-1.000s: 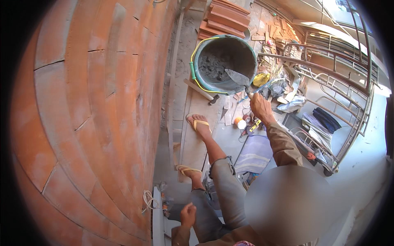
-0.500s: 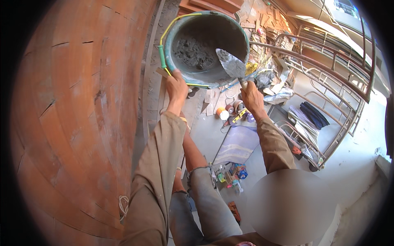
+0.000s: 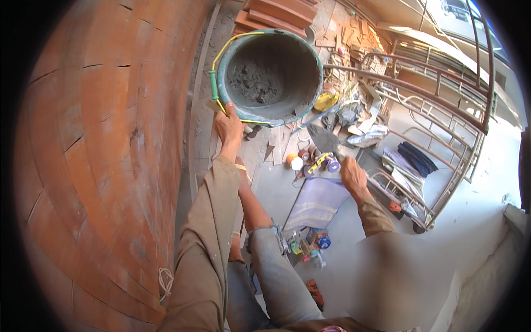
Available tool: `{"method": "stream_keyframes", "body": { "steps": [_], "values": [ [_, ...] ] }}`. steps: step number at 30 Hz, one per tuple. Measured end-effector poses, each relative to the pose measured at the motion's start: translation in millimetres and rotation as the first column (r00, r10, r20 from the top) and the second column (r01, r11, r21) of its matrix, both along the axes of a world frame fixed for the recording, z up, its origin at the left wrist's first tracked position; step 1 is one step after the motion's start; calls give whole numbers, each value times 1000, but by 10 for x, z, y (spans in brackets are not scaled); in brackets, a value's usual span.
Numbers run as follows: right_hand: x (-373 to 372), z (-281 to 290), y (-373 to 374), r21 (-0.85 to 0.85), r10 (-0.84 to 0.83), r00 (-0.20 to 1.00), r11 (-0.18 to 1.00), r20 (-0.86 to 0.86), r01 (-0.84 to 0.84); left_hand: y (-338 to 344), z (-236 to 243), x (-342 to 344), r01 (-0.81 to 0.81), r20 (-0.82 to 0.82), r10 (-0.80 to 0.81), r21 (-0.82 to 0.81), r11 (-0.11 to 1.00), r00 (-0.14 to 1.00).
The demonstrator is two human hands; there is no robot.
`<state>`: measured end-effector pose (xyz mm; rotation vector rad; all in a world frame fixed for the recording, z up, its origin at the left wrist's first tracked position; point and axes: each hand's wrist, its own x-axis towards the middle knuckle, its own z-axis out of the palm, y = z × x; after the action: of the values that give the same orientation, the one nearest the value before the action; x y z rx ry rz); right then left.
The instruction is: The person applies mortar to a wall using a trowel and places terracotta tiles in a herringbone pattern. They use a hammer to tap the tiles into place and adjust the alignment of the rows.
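Observation:
A dull green bucket (image 3: 298, 83) with a yellow wire handle and green grip hangs upper centre, grey wet mortar (image 3: 257, 83) at its bottom. My left hand (image 3: 229, 124) is closed on its near-left rim, beside the green grip. Below and right of the bucket, outside it, my right hand (image 3: 352, 178) grips the handle of a pointed trowel (image 3: 326, 138), whose blade is coated in grey mortar.
Orange tiled surface (image 3: 110, 166) fills the left. Behind the bucket are stacked orange tiles (image 3: 276, 14) and scattered offcuts (image 3: 354, 39). On the right, metal frames (image 3: 431, 77) hold dark cloth (image 3: 417, 157). Cans (image 3: 295, 162) and a purple cloth (image 3: 315, 202) lie below.
My left hand rose from low in the view onto the bucket rim. The trowel has come out of the bucket and moved down and right in my right hand.

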<state>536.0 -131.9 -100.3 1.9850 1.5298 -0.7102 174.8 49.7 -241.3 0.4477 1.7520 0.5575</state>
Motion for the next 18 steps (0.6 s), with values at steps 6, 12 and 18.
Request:
{"method": "stream_keyframes", "body": {
  "steps": [6,12,18],
  "values": [
    [-477,395,429,191,-134,935,960,-328,205,93,135,-221,74,196,-70,-9,997,978],
    [-1076,-106,1313,-286,-672,570,729,-473,622,107,131,-145,76,190,-74,-5,997,979],
    [-462,188,802,-134,-73,884,991,-461,12,72,24,-44,48,-37,-53,-119,992,998]
  ]
}}
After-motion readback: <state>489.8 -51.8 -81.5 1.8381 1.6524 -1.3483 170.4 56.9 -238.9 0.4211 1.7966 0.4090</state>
